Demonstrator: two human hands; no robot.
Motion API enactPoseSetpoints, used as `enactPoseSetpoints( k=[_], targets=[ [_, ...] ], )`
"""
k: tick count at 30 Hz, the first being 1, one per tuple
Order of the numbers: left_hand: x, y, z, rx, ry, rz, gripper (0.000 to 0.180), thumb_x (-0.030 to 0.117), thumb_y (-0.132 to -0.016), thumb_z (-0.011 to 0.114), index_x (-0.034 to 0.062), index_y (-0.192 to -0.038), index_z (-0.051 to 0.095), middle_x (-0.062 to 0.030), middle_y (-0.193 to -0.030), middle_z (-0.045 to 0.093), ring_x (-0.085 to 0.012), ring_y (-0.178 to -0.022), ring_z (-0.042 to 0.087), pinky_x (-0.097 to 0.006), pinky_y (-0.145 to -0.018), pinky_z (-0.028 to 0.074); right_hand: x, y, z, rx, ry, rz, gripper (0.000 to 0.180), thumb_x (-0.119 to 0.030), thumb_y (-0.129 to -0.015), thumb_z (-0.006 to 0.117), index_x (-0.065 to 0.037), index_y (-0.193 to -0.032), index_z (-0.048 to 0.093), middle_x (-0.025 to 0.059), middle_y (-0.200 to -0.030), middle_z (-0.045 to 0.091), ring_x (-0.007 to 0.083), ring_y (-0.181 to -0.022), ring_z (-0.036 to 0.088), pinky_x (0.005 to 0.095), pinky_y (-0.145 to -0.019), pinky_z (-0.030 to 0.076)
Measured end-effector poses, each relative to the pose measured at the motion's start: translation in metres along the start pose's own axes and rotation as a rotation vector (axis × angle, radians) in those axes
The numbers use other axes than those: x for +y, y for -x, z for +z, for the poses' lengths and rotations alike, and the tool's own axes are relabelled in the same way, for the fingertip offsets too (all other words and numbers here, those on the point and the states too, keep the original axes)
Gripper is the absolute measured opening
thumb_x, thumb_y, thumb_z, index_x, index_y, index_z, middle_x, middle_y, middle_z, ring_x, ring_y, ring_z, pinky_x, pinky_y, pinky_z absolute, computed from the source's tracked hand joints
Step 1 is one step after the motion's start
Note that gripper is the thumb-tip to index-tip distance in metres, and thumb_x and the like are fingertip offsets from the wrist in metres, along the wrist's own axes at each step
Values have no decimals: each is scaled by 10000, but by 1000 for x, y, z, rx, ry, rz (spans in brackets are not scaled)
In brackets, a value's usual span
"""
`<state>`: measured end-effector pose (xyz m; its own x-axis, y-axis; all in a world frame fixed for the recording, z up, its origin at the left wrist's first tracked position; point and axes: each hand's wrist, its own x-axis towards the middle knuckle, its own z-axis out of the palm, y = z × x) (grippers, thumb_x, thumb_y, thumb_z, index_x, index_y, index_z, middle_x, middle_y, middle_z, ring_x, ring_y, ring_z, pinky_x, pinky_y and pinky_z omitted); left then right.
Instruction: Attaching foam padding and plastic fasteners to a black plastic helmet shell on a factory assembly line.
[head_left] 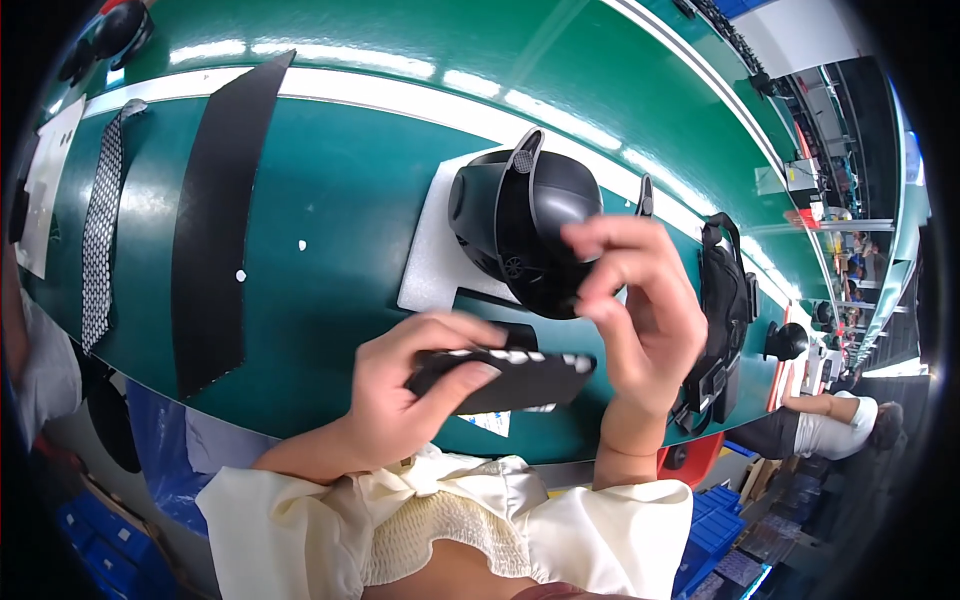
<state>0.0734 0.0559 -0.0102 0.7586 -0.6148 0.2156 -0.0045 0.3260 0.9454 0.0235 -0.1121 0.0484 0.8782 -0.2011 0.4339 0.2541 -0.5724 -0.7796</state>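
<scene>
In my left hand [405, 385] is a flat black pad [520, 385], gripped between thumb and fingers. White dots line its upper edge. My right hand [645, 305] is raised to the right of the pad, blurred by motion. Its thumb and a finger come together in a pinch; anything between them is too small to make out. Just behind that hand a glossy black helmet-like shell [490, 215], with a pointed ear-like part on top, rests on a white foam board [425, 270]. The hand hides part of the shell.
To the left on the green table [330, 190] lie a long black sheet [225, 200] and a strip covered with white dots [102, 220]. A black strapped item [722, 310] is at the right. Another person [840, 425] works farther right; blue bins [715, 530] stand below.
</scene>
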Motion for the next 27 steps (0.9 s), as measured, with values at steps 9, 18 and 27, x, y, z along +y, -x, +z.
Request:
enactPoseSetpoints(
  k=[9, 18, 27],
  targets=[
    [-8, -3, -3, -307, -61, 66, 160, 113, -729, 657, 14, -799, 552, -249, -1333, 183, -401, -1229, 254, -450, -942, 310, 13, -17, 13, -103, 140, -14, 130, 22, -657, 631, -9, -756, 552, 125, -1011, 495, 241, -862, 493, 303, -754, 405],
    [-11, -1, -4, -300, 17, 40, 169, 119, -723, 665, 10, -799, 561, -243, -1336, 173, -394, -1231, 257, -452, -942, 310, 10, -14, 13, -105, 141, 80, 125, 25, -632, 637, -13, -730, 570, 98, -894, 468, 232, -841, 476, 301, -717, 401],
    [-10, -1, -3, -254, 56, 22, 163, 102, -730, 657, -9, -795, 557, -265, -1327, 203, -392, -1200, 318, -437, -918, 352, 8, -13, 14, -90, 250, 55, 223, 25, -618, 667, -12, -776, 514, 90, -808, 431, 208, -710, 462, 259, -587, 397]
  ],
)
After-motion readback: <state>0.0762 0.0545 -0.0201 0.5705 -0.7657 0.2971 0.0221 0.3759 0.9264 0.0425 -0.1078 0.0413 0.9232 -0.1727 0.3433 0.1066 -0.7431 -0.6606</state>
